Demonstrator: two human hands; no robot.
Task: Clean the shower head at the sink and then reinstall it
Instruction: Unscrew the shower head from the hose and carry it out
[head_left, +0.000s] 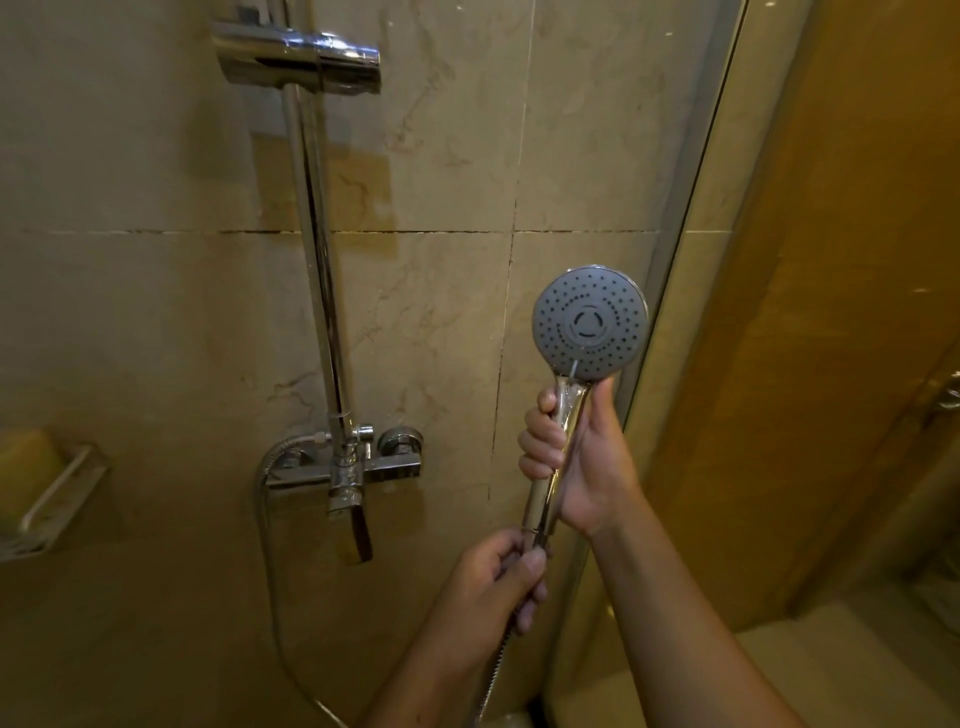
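The shower head (589, 322) has a round grey spray face with many small holes and a chrome handle, held upright facing me. My right hand (576, 452) is wrapped around the handle just below the face. My left hand (498, 577) grips the hose nut at the bottom end of the handle, where the metal hose (491, 675) joins it. The hose loops down and back up to the chrome mixer tap (348, 467) on the tiled wall. The empty chrome holder (298, 57) sits high on the vertical rail (317, 249).
A glass shower partition (691, 260) stands just right of the shower head. A wire soap rack (57, 499) with a yellow bar hangs on the left wall. The tap's lever (356, 530) sticks out below the mixer. A wooden door panel (831, 260) lies behind the glass.
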